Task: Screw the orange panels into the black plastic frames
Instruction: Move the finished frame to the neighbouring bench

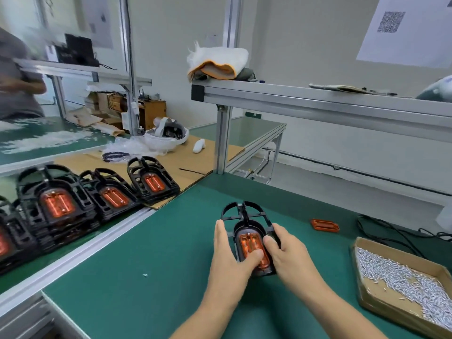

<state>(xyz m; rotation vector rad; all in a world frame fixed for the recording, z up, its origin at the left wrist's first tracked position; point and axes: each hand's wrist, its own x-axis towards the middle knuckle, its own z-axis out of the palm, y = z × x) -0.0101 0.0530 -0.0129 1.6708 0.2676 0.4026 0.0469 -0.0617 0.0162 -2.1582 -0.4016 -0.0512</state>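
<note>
Both hands on one black plastic frame with curved ribs (244,216), lying flat on the green table (151,241) front and centre; translucent orange ribbed panel (252,248) sits in its recess; left hand (230,255) wraps the frame's left edge, thumb pressing on the lower part of the panel; right hand (286,250) grips the right edge, fingers curled over the rim, one fingertip touching the panel's right side.

Step, as I read it: seating/aligning the panel in the frame, ahead of screwing; a small screw head may show at the panel's top end (too small to be sure); no driver in either hand and none I can spot.

Shallow cardboard box of small silver screws (401,277) near on the right; a spare loose orange panel (324,225) on the table beyond the right hand; stacks of black frames with orange panels already fitted (102,192) well apart on the left, on a brown cardboard sheet (195,167).

Next move calls for: left hand holding the frame down, right hand freed to pick a screw from the box; panel holes need to stay lined up with the frame bosses, else the screw cross-threads in the plastic.
</note>
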